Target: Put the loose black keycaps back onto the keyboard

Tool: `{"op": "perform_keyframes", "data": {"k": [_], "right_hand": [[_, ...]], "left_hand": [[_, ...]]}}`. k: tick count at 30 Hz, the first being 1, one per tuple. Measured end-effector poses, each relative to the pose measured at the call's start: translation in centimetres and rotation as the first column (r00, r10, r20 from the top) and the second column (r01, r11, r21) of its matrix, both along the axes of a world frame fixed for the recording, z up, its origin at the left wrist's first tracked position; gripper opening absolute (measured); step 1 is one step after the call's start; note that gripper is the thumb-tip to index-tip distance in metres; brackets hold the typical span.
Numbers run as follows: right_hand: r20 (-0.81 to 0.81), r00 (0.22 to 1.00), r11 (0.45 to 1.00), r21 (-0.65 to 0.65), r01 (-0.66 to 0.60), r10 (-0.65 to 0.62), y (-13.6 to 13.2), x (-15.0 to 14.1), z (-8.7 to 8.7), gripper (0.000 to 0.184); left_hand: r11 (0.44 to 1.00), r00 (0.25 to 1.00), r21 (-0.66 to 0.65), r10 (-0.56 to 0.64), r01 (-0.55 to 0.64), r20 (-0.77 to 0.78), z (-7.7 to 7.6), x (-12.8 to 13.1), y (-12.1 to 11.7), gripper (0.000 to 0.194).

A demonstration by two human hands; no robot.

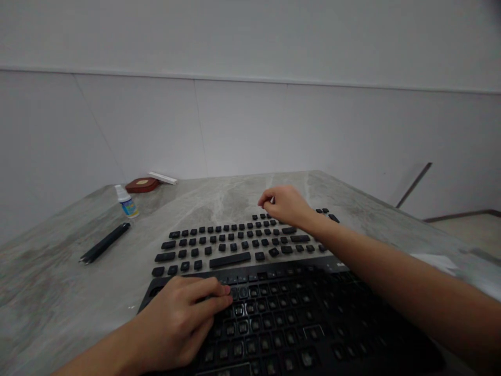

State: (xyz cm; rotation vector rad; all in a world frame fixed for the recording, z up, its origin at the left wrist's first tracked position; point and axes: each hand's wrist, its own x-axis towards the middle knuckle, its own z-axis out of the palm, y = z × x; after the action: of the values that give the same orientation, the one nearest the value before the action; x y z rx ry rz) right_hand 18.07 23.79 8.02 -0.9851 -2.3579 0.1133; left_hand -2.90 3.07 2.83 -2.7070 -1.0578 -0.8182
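A black keyboard (274,318) lies in front of me, with bare sockets across most of its face. My left hand (188,316) rests on its upper left part, the fingertips pressed together at a socket row; whatever they pinch is hidden. Beyond the keyboard, loose black keycaps are set out in rows on the table, among them a long space bar keycap (229,260). Over the far right of these rows is my right hand (284,203), its fingers curled into a pinch. I cannot make out anything between them.
On the grey marbled table (219,196), a small white spray bottle (127,201) and dark pen-like tools (105,243) lie at left. A reddish-brown box (141,185) and a white strip (162,178) sit near the wall. White paper (434,261) is at right.
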Motion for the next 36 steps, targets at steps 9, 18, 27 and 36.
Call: {"op": "perform_keyframes", "data": {"k": [9,18,27,36], "right_hand": [[0.216,0.962,0.985,0.089,0.149,-0.165,3.6,-1.4,-3.2,0.027],[0.402,0.916,1.0,0.023,0.004,-0.012,3.7,-1.9,-4.2,0.023],[0.445,0.894,0.998,-0.057,-0.02,0.044,4.2,-2.5,-4.7,0.022],[0.164,0.983,0.996,-0.01,0.091,-0.089,4.7,-1.8,-3.1,0.014]], "left_hand": [[0.998,0.999,0.048,-0.035,0.034,0.016,-0.2,-0.4,0.0,0.033],[0.998,1.0,0.063,-0.028,0.027,0.004,-0.1,-0.4,0.0,0.031],[0.996,0.999,0.086,-0.034,0.031,0.027,-0.7,-0.5,-0.2,0.031],[0.996,1.0,0.085,-0.014,0.014,0.002,0.0,-0.4,-0.3,0.031]]}}
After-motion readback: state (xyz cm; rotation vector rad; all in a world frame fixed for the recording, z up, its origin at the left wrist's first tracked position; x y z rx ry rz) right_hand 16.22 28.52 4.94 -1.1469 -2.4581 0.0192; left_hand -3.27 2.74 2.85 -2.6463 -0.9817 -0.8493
